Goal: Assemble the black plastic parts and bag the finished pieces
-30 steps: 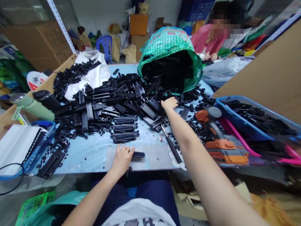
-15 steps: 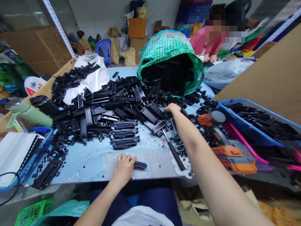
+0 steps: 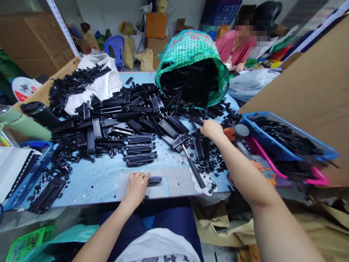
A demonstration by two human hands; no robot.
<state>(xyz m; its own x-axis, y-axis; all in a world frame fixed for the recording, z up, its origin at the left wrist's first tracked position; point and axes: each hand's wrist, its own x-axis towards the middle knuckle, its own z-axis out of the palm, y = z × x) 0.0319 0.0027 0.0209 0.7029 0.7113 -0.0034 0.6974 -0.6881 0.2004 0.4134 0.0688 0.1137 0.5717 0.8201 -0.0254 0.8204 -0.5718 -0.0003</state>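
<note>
My left hand [image 3: 137, 187] is closed over a black plastic handle-shaped part [image 3: 155, 179], which lies on a grey mat at the table's front edge. Over the pile on the right, my right hand [image 3: 213, 129] has its fingers closed, with a dark plastic piece [image 3: 198, 121] at their tips. Beyond my left hand, several assembled black parts [image 3: 140, 148] are lined up in a row. Many loose black slotted parts [image 3: 131, 109] are heaped across the middle. A hammer [image 3: 194, 169] with a black handle lies between my arms.
A green woven sack [image 3: 188, 49] spills black parts at the back. An orange power tool [image 3: 230, 134] is partly behind my right forearm. On the right stands a blue bin [image 3: 294, 153]; bottles [image 3: 29, 125] stand at left. A person in pink [image 3: 227, 47] sits across.
My right hand has shifted right along the pile, and a dark piece now shows at its fingertips. The left hand keeps its hold on the black part. The view has moved slightly.
</note>
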